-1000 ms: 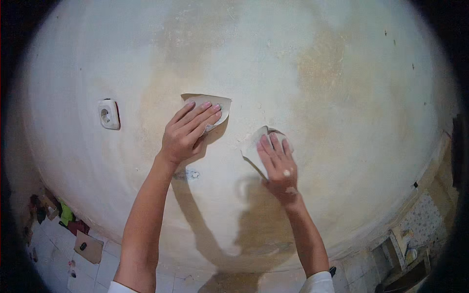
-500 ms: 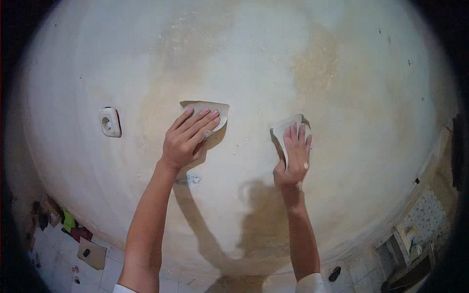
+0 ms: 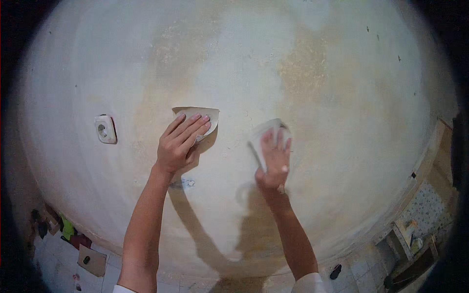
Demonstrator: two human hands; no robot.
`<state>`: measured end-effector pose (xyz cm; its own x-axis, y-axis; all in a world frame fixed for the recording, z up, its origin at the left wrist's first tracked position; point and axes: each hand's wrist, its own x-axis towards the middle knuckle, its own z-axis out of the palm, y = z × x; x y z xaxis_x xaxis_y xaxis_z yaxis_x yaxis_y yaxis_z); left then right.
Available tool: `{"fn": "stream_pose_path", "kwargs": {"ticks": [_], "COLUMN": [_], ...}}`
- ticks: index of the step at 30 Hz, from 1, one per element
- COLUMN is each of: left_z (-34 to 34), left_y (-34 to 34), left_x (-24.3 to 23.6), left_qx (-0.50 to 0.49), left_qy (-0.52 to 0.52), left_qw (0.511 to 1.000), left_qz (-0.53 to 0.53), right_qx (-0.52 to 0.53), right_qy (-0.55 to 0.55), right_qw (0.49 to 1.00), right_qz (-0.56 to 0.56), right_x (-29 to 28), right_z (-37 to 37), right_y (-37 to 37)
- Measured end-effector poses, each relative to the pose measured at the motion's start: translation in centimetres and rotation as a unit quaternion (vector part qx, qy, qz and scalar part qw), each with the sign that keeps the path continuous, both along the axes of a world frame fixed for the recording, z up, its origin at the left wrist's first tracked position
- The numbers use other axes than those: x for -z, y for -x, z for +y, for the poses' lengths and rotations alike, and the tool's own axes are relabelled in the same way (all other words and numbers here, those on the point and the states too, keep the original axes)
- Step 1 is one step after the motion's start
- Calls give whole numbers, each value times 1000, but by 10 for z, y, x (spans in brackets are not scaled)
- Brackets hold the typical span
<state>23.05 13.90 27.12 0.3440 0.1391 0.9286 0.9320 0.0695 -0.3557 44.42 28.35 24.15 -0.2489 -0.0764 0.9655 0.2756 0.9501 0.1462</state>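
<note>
On the far left, a white wall socket (image 3: 105, 129) sits on the stained plaster wall (image 3: 322, 78). Right of it, the left hand (image 3: 180, 144) lies flat with its fingers stretched, pressing a beige sheet of sandpaper (image 3: 199, 117) against the wall. Further right, the right hand (image 3: 274, 156) is also flat and spread, pressing a second, blurred sheet (image 3: 266, 132) under its fingers. Both sheets touch the wall, near each other.
</note>
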Motion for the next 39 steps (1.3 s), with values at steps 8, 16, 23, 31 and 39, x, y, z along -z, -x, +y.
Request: {"fn": "stream_pose_path", "kwargs": {"ticks": [8, 16, 23, 31, 39], "left_z": [-3, -3, 3, 1, 2], "left_y": [1, 3, 2, 8, 5], "left_x": [1, 2, 3, 3, 1], "left_qx": [-7, -13, 8, 1, 7], "left_qy": [10, 0, 7, 8, 7], "left_qw": [1000, 1000, 1000, 1000, 1000], "left_qz": [-4, 2, -5, -8, 3], "right_qx": [31, 32, 28, 17, -5], "right_qy": [-38, -37, 22, -20, -60], "right_qw": [983, 979, 986, 999, 997], "right_qz": [-177, -196, -161, -26, -57], "right_x": [-9, -8, 0, -9, -2], "right_z": [-12, -6, -12, 6, 22], "right_y": [-18, -17, -10, -8, -8]}}
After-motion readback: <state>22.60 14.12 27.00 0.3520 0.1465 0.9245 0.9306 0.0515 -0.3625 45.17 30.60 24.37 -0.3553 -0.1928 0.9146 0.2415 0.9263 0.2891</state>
